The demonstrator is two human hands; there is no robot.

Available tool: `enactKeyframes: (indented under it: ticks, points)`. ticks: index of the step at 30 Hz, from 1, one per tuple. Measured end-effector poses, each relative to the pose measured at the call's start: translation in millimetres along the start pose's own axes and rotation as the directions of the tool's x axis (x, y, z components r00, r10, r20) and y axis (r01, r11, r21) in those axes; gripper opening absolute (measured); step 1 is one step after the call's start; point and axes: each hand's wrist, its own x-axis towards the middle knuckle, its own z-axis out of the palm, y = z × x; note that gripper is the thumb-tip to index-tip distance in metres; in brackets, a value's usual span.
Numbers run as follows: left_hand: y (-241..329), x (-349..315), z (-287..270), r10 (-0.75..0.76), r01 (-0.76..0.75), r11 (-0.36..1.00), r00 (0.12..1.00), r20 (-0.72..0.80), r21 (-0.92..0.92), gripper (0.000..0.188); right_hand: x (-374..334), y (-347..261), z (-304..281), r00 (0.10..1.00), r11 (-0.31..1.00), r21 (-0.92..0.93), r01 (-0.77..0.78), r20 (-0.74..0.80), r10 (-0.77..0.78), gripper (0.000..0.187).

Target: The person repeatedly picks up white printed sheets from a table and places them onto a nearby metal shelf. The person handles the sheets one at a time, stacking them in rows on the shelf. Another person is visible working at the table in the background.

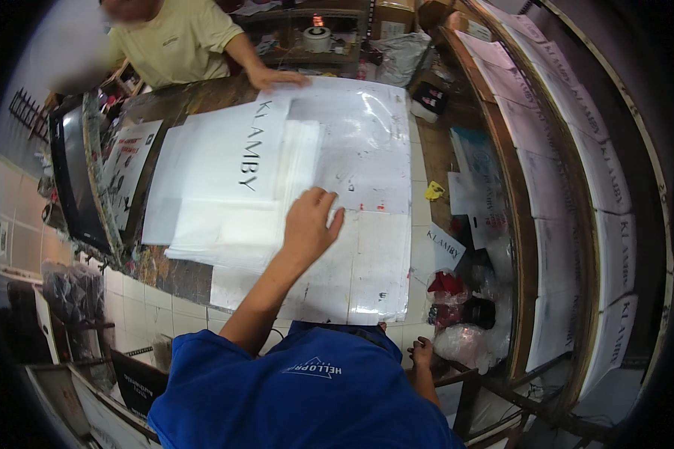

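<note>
My left hand (311,227) is at the right edge of a stack of white plastic bags (232,224), thumb apart from the fingers. Nothing shows in its grasp. The top bag (251,123) carries dark lettering and lies over the far part of the stack. Beneath the stack, a pale, glossy sheet (367,165) covers the right part of the table. My right hand (421,352) hangs low beside my body, off the table. Its fingers are loosely bent and a little apart, with nothing visible in them.
Across the table stands a person in a light yellow shirt (180,41), one hand (277,78) on the sheet's far edge. A dark-framed screen (82,172) is at the left. Racks with stacked white printed sheets (547,224) line the right. Plastic-wrapped items (460,314) lie below them.
</note>
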Motion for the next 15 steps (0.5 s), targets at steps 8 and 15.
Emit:
enactKeyframes:
  ticks: [8,15]
  points:
    - [-19,54,73,0.05,-0.092,0.961,0.985,0.163,0.262,0.03,-16,57,-13,0.995,0.995,-0.016,-0.102,-0.016,0.102,0.032]
    - [-31,104,161,-0.052,-0.119,0.878,0.939,0.34,0.464,0.036,-66,71,-13,0.988,0.963,-0.227,-0.143,-0.095,0.125,0.036]
